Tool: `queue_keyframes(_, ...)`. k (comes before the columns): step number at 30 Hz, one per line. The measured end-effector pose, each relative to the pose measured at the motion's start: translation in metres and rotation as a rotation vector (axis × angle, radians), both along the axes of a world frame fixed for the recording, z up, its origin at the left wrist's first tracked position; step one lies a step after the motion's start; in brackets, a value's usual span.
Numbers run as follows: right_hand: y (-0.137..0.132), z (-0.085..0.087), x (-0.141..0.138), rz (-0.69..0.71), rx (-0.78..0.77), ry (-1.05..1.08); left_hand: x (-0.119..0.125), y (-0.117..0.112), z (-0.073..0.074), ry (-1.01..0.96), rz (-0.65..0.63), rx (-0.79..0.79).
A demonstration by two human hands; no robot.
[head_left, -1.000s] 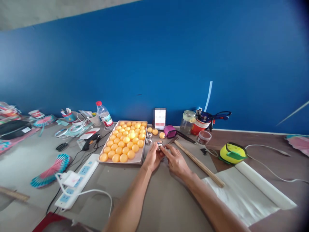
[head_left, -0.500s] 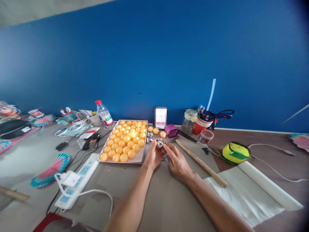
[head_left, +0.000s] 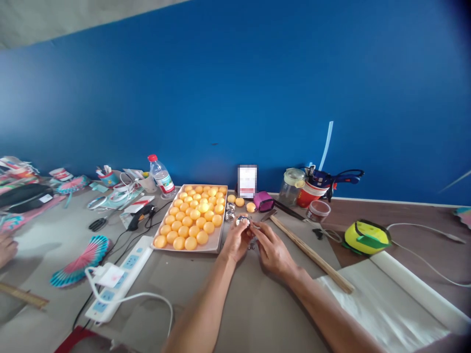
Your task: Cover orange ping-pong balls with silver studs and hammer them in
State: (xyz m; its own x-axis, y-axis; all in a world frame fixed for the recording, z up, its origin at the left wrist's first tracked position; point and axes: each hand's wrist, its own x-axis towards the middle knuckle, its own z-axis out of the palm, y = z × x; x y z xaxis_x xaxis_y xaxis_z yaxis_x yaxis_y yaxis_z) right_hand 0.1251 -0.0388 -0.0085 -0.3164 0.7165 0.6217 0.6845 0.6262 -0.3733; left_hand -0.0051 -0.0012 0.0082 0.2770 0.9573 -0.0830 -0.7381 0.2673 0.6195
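A shiny silver ball sits in my left hand, whose fingers are wrapped round it with the thumb on top. My right hand is closed in a pinch at the ball's right side; what its fingertips hold, if anything, is too small to make out. Small shiny bits lie on the table between my hands. Just behind my left hand are silver balls. To the left stands a shallow box with several orange ping-pong balls in it.
Loose orange balls lie near a phone-like screen and a purple pouch. A hammer and white sheet lie right; a power strip, paper fan and bottle left. Another person's hand shows far left.
My left thumb has moved onto the silver ball, and my right fingers have drawn into a tighter pinch beside it. Another person's hand has come in at the left edge.
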Motion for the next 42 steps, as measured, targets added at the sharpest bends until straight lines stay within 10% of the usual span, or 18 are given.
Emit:
queue_keyframes(14, 0.014, -0.015, 0.025, -0.259, 0.019, 0.026, -0.003, 0.006, 0.002, 0.097, 0.124, -0.014)
queue_keyframes(28, 0.014, -0.024, 0.024, -0.229, -0.122, -0.084, -0.009, 0.010, 0.003, -0.036, 0.121, -0.047)
queue_keyframes(42, 0.023, -0.031, 0.043, -0.153, -0.414, 0.696, -0.006, 0.012, -0.001, 0.166, 0.179, -0.074)
